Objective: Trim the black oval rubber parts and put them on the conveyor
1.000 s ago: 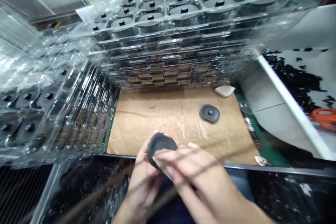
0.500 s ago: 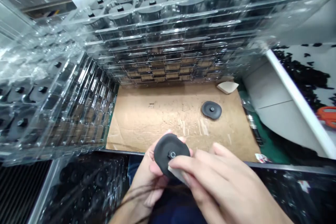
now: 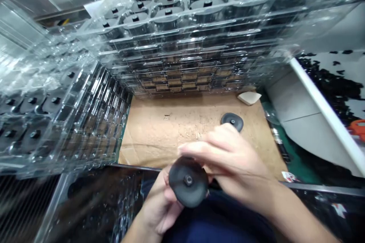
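My left hand (image 3: 164,201) grips a black rounded disc (image 3: 189,193) with a small hollow stub at its centre, in front of my body. Its face is turned up toward me. My right hand (image 3: 225,155) is curled over the far right rim of this disc, its fingers bent and slightly blurred. The small white pad seen in that hand earlier is now hidden behind the fingers. Beyond my right hand, a second black disc (image 3: 238,122) lies stub up on the brown cardboard (image 3: 154,121), partly covered by the knuckles.
Stacked clear plastic trays (image 3: 182,34) holding black discs rise behind the cardboard, and another stack (image 3: 82,110) stands at left. A white wedge-shaped piece (image 3: 249,98) lies at the cardboard's far right corner. A white-edged panel (image 3: 322,102) and loose black bits (image 3: 333,83) are at right.
My right hand has moved from the disc's central stub up and away to its far rim. The disc has turned in my left hand. The view has shifted slightly.
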### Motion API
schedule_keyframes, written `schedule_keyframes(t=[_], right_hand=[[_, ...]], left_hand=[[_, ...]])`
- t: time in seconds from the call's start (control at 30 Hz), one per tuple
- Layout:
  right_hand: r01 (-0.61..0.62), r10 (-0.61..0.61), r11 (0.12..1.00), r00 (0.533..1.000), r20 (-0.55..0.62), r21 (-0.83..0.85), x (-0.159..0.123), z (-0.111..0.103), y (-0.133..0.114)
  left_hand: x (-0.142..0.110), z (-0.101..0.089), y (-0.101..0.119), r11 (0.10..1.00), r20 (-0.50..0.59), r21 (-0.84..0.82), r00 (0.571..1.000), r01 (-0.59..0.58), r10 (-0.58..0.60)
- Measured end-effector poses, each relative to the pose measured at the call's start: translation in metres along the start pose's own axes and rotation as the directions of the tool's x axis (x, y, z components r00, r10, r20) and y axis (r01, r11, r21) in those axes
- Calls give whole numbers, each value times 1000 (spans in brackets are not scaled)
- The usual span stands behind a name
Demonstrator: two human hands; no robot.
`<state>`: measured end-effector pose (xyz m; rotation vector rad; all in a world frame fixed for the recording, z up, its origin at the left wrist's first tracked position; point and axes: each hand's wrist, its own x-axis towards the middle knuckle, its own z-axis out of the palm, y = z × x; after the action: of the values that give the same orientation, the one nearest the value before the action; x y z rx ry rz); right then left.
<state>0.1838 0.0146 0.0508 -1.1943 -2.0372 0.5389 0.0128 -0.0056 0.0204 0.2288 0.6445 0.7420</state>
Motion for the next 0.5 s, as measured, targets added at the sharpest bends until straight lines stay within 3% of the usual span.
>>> schedule_keyframes(t=[0.07,0.17,0.27,0.33,0.43,0.5], right_hand=[[-245,244,970,967,-75,-4,-14,9,14],[-453,453,889,891,12,65,-40,36,33],[-447,440,892,893,93,68,-59,61,46],[-457,453,886,889,74,72,-62,61,47],[-485,491,870,868,-74,87,-51,35,30],[-367,378,926,906,-191,93,-36,13,7]], left_hand=[[-2,-3,2,997,48,-75,998,36,-32],[-3,-10,3,994,76,-93,996,56,-49],[-3,-15,4,993,142,-104,989,48,-33],[-3,-14,6,994,147,-92,988,56,-42],[-1,-5,7,994,93,-61,992,90,-84],[1,2,6,995,31,-3,995,96,-96]])
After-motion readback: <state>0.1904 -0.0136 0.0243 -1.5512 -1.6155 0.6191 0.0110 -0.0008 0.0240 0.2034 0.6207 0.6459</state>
